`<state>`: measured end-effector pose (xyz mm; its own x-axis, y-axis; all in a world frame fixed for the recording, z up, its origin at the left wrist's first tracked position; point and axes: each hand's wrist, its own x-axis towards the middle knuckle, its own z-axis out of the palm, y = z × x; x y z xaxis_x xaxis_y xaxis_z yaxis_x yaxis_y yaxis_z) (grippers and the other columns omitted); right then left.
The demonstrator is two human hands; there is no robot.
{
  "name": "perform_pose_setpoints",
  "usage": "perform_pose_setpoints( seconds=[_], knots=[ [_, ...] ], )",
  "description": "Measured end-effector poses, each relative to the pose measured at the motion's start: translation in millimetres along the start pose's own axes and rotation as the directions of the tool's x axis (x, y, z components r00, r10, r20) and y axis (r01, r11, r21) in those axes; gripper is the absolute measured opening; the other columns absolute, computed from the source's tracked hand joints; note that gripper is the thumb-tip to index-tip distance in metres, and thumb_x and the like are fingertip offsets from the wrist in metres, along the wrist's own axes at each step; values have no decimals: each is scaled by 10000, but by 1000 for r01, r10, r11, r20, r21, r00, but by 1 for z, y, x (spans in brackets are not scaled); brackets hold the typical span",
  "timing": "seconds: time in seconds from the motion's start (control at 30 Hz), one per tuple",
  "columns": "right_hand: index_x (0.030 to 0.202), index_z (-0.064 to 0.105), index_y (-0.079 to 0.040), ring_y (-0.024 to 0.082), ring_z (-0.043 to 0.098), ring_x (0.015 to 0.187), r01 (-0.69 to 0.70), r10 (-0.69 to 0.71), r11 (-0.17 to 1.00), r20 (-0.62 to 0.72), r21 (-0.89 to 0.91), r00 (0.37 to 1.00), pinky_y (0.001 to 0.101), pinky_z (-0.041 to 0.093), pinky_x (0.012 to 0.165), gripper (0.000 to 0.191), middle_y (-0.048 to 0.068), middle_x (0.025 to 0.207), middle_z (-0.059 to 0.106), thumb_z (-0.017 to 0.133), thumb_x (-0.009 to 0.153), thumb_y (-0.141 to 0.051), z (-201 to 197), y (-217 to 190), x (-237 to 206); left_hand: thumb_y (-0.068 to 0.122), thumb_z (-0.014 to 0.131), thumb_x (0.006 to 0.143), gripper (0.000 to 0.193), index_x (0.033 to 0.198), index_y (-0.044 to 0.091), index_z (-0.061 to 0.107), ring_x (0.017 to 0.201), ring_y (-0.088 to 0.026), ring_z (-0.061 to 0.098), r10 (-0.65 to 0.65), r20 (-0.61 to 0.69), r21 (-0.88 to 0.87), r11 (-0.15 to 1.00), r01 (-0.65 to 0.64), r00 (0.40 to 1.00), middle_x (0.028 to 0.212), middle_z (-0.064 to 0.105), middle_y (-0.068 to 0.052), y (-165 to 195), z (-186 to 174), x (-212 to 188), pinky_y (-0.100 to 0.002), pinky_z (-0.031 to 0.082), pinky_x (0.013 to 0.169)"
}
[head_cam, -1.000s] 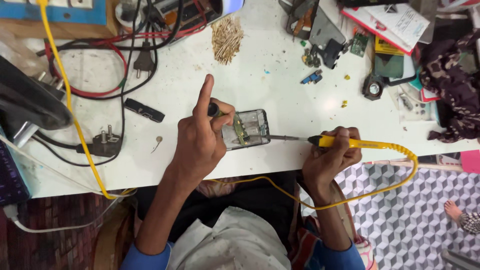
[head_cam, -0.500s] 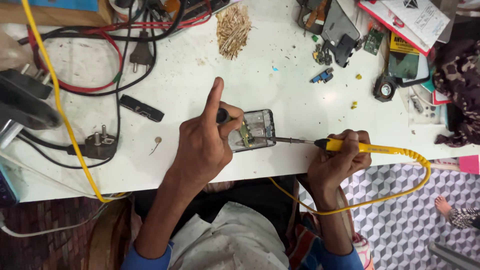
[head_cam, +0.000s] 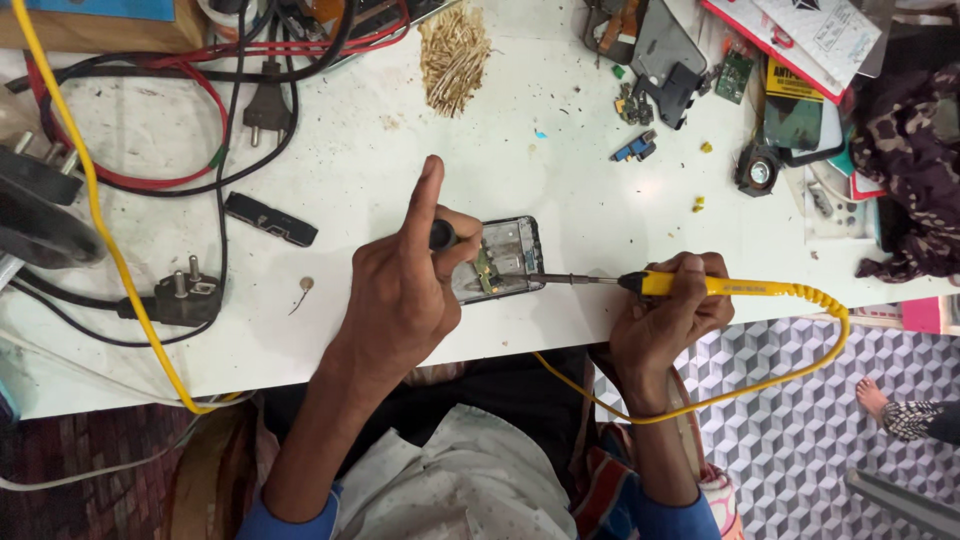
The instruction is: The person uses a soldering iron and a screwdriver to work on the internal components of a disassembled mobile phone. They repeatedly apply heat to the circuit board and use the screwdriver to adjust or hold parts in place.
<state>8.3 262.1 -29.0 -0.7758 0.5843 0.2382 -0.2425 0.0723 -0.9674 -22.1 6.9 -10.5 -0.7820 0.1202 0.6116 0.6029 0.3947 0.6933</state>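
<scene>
Two hands on the job. My right hand [head_cam: 672, 305] is closed round the yellow soldering iron [head_cam: 735, 288], its long axis running left, tip on the opened phone [head_cam: 505, 258] at the table edge [head_cam: 560, 335]. My left hand [head_cam: 405, 290], the nearer one, pinches a black-handled tool [head_cam: 443, 234] over the phone's left end, index finger raised.

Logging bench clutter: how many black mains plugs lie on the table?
2: one plug at the left edge beside the yellow cable, another near the top among red wires. More may be hidden.
</scene>
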Motion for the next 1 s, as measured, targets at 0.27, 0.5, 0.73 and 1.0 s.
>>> perform_pose_setpoints(
  seconds=[0.27, 0.5, 0.73, 1.0],
  knots=[
    [801, 505, -50, 50, 344, 464, 33, -32, 998, 29, -44, 999, 219, 274, 434, 345, -4, 619, 472, 516, 1113, -197, -3, -11, -1, -175, 590, 978, 739, 1589, -53, 193, 854, -208, 734, -36, -3, -11, 999, 36, 999, 965, 695, -94, 4, 2, -5, -293, 607, 742],
    [813, 502, -62, 47, 317, 450, -24, 21, 997, 43, 72, 999, 218, 260, 409, 302, -20, 608, 440, 529, 1089, -180, -2, -18, -2, -167, 550, 986, 740, 1610, -41, 173, 872, -235, 752, -86, -15, -74, 994, 85, 996, 981, 700, -121, 15, -2, -4, -310, 632, 779],
    [809, 494, -77, 42, 304, 455, -49, 46, 994, 30, 95, 998, 216, 257, 401, 290, -40, 600, 401, 549, 1078, -171, -6, -17, -5, -162, 548, 974, 751, 1609, -41, 166, 850, -230, 738, -81, -15, -71, 994, 79, 997, 986, 699, -124, 20, -4, -7, -318, 616, 775],
    [794, 486, -76, 37, 292, 464, -27, 26, 995, 7, 94, 1000, 224, 240, 404, 280, -40, 607, 395, 548, 1060, -139, -9, -18, -6, -185, 535, 960, 763, 1616, -25, 179, 859, -234, 742, -72, -17, -83, 994, 70, 997, 974, 698, -114, 24, -1, -10, -332, 618, 798]
  ],
)
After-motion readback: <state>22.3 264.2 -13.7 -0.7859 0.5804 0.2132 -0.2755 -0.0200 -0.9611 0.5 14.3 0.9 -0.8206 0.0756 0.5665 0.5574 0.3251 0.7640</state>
